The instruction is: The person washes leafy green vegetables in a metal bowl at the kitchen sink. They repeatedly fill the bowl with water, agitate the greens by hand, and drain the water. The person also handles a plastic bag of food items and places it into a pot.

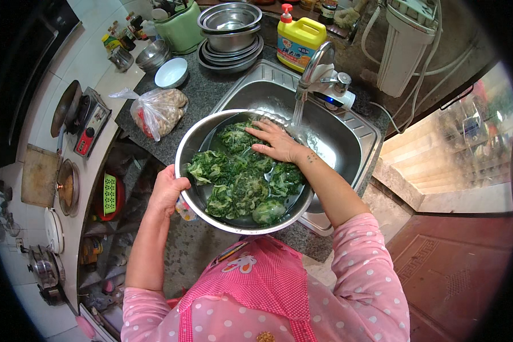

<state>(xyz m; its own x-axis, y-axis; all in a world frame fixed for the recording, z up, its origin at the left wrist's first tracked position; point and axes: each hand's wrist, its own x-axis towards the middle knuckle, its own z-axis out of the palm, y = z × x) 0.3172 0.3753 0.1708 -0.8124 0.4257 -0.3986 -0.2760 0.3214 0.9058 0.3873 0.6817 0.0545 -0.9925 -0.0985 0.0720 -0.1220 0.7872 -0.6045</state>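
Note:
A wide stainless steel basin [244, 231] tilts over the left part of the steel sink [346, 145]. Water and clumps of wet leafy greens [243, 179] lie inside it. My left hand [169, 188] grips the basin's left rim, thumb on top. My right hand [278, 143] is spread palm down at the far right side of the basin, its fingers over the greens and its thumb apart. Water spills past the basin's far rim near that hand. A stream runs from the curved faucet [322, 53] into the sink, just beyond my right hand.
Left of the basin sits a knotted clear plastic bag [160, 111] of pale food. Behind it are a white bowl [171, 73] and stacked metal basins [231, 40]. A yellow detergent jug [299, 42] stands behind the sink. A wok [66, 109] leans by a portable stove [92, 122] at left.

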